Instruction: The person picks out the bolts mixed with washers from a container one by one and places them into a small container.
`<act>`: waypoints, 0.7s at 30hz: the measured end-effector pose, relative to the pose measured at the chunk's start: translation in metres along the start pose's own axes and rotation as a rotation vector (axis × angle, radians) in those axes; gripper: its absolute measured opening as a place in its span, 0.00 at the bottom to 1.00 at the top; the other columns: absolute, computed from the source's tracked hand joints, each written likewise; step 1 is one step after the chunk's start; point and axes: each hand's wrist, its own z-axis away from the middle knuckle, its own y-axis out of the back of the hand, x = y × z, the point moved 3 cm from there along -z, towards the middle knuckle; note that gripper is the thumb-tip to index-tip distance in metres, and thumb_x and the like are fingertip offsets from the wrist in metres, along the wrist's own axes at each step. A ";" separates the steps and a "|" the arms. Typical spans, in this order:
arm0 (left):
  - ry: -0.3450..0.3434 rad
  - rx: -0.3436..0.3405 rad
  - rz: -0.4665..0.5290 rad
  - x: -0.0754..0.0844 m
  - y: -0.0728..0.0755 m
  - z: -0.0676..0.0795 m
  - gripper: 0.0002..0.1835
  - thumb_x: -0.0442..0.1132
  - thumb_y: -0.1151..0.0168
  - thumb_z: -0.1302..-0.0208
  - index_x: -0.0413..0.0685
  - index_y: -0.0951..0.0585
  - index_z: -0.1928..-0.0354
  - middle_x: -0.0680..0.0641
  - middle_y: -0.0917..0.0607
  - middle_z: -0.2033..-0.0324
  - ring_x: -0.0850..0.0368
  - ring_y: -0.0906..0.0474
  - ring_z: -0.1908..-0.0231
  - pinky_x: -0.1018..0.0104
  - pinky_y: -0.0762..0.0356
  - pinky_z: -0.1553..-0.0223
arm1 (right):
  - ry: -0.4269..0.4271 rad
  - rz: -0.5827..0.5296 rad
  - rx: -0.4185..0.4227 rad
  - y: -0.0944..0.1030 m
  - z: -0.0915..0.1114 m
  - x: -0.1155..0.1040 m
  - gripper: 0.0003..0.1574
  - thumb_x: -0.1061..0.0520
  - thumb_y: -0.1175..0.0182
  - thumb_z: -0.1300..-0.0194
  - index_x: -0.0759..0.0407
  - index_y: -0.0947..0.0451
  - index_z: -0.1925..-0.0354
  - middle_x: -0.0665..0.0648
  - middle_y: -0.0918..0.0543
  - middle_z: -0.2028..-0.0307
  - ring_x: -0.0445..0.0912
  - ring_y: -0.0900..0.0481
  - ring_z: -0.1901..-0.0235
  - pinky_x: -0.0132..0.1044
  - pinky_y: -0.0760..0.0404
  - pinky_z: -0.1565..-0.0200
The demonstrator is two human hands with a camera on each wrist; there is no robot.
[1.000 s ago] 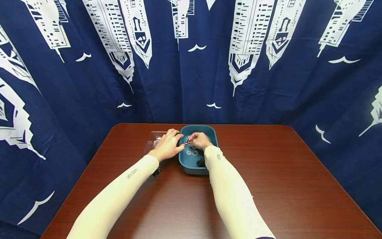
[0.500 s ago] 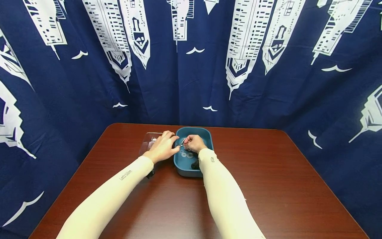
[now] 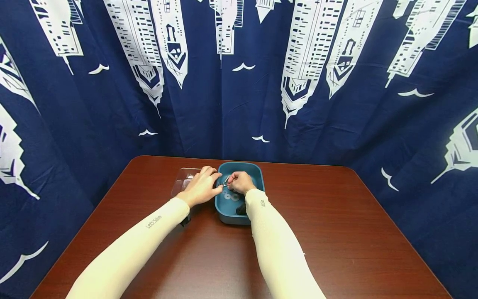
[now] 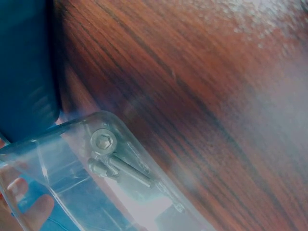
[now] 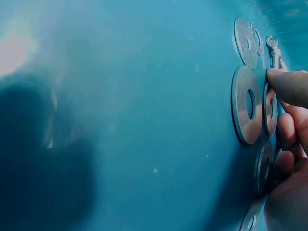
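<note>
In the head view, my right hand (image 3: 240, 182) reaches into a blue bin (image 3: 239, 221) with its fingers curled. Thumb and fingers pinch at a silvery bolt (image 5: 275, 53) near the bin's left wall; the fingers partly cover it. Flat metal washers (image 5: 247, 105) of different sizes lie on the bin floor beside that hand. My left hand (image 3: 201, 187) lies palm down, fingers loosely extended, with the fingertips and thumb at the bin's left rim. Under and beyond it is a clear plastic box (image 4: 103, 192), where several socket-head bolts (image 4: 127, 171) lie in one corner.
A black object (image 3: 242, 209) sits at the near end of the bin, partly hidden by the right wrist. Both containers stand near the far edge of the brown wooden table (image 3: 354, 232). A blue patterned curtain (image 3: 239, 112) hangs behind and around the table.
The head view has shifted, so bin and hands appear slightly further left and lower. Relative to the bin, both hands look almost unmoved.
</note>
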 end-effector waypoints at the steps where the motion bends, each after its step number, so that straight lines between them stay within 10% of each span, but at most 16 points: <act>1: 0.001 -0.002 -0.002 0.000 0.000 0.000 0.28 0.53 0.41 0.33 0.46 0.22 0.35 0.41 0.24 0.38 0.46 0.34 0.34 0.48 0.30 0.35 | 0.001 0.002 -0.001 0.000 0.000 0.000 0.07 0.73 0.33 0.47 0.68 0.18 0.68 0.54 0.15 0.76 0.41 0.23 0.80 0.30 0.22 0.74; 21: -0.012 0.010 -0.005 0.002 0.001 0.003 0.27 0.52 0.41 0.32 0.44 0.21 0.36 0.41 0.23 0.39 0.45 0.34 0.35 0.47 0.30 0.35 | 0.039 0.117 -0.021 0.001 0.003 -0.005 0.06 0.68 0.34 0.45 0.65 0.16 0.66 0.51 0.19 0.76 0.42 0.26 0.76 0.30 0.28 0.74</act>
